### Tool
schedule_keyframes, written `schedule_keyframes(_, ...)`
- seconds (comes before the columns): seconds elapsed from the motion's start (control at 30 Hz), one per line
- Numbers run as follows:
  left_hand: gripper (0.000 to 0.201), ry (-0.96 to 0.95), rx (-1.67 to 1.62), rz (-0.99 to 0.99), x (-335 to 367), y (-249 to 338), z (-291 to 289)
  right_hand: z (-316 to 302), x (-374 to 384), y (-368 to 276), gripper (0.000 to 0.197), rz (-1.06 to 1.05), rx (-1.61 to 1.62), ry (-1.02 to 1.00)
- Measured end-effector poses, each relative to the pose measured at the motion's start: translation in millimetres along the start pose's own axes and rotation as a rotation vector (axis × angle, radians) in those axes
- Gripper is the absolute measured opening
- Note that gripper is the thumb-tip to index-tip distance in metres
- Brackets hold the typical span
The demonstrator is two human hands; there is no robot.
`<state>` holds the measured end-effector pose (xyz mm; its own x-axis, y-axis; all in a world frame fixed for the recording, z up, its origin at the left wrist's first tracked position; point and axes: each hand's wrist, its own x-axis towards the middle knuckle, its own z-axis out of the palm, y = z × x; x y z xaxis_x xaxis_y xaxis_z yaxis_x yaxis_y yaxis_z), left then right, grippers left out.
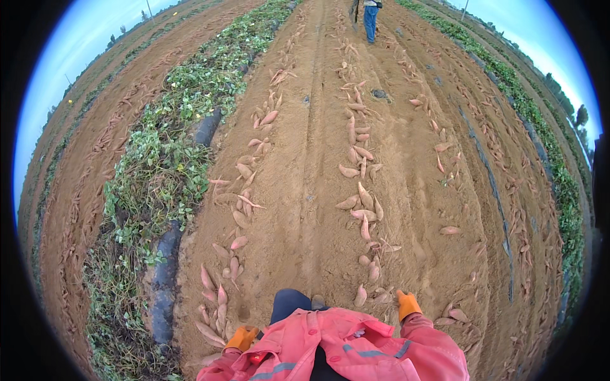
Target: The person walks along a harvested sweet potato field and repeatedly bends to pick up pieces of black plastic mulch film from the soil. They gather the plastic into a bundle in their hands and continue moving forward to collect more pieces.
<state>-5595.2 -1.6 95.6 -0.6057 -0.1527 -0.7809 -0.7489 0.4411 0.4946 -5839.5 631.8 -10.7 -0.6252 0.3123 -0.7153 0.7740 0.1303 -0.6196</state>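
Landmark: the middle row of sweet potatoes [365,198], laid lengthwise on brown soil. Far left of the middle row: a bed of green vines [171,127], leafy, running roughly alongside, edged on its near right side by black plastic film [166,273]. Left of the middle row, between it and the vines: a left row of sweet potatoes [243,170], pinkish-brown, loosely heaped. Left of the middle row's near end: the left hand [242,338], orange-gloved, just beside the near part of the left row; whether its fingers are open, closed or gripping cannot be told. Nearer than the middle row: a red jacket [298,336] with grey bands, worn by the person. Just right of the middle row's near end: the right hand [408,305], orange-gloved, low near the soil; finger state cannot be told. Right of the middle row's far end: a co-worker [370,24], blue trousers, partly cut off. Right of the middle row: a sparser right row [443,147]; farther right, a dark strip [494,184].
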Motion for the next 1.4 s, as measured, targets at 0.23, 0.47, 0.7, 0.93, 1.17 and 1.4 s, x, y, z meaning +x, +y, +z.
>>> schedule_keyframes(0.23,0.045,-0.035,-0.073,-0.047,84,12,-14,100,10,-136,0.049,-0.081,0.002,-0.201)
schedule_keyframes(0.47,0.046,-0.026,-0.124,-0.088,201,3,-37,148,53,-214,0.052,0.019,-0.060,-0.208)
schedule_keyframes(0.7,0.046,-0.021,-0.291,-0.243,301,94,-112,153,91,-285,0.060,0.141,-0.222,-0.209)
schedule_keyframes(0.93,0.056,0.153,-0.368,-0.078,367,236,-221,165,117,-364,0.052,0.173,-0.221,-0.065)
schedule_keyframes(1.17,0.055,0.325,-0.697,-0.014,393,304,-263,229,148,-424,0.056,0.056,-0.434,-0.229)
schedule_keyframes(1.4,0.047,0.183,-0.609,-0.228,386,329,-274,318,255,-504,0.053,0.131,-0.320,-0.276)
